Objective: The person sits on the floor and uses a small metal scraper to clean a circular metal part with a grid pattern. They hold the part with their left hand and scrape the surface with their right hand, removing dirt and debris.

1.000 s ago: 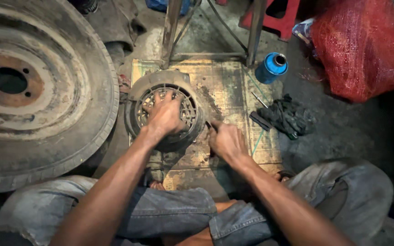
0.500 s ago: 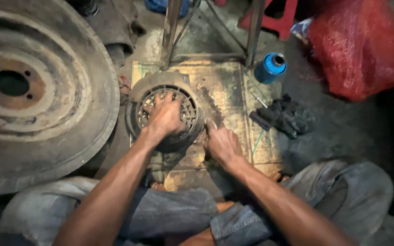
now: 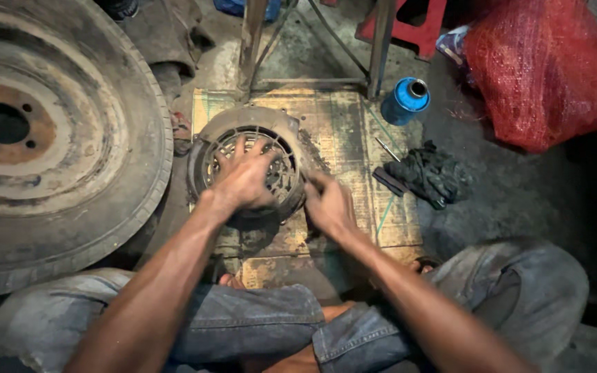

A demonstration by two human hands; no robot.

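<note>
Nearest to me are my crossed legs in dusty jeans (image 3: 257,318), knees spread to either side, with both forearms reaching forward over them. My left hand (image 3: 243,181) lies flat with fingers spread on the round grilled cover (image 3: 205,141), a dirty grey vented housing that sits on a stained, flattened sheet of cardboard (image 3: 343,138) on the floor. The palm presses on the lower middle of the grille and the fingertips fan toward its far rim. My right hand (image 3: 327,204) is at the cover's right edge, touching or just beside the rim, fingers curled together; it is blurred, and I cannot tell whether it pinches anything.

To my left, a large worn tyre on a rusty wheel (image 3: 43,138) lies flat on the floor, its tread just beside the cover. To my right, on the edge of the cardboard, a thin screwdriver (image 3: 386,149) lies near a crumpled dark rag (image 3: 430,173), which rests on the bare concrete.

Farther off, a blue cylindrical can (image 3: 403,100) lies tilted beside the far right corner of the cardboard. Two rusty metal legs (image 3: 380,45) stand at the cardboard's far edge. Beyond them are a red plastic stool (image 3: 423,24) and, to the right, a bulging red mesh sack (image 3: 540,69).
</note>
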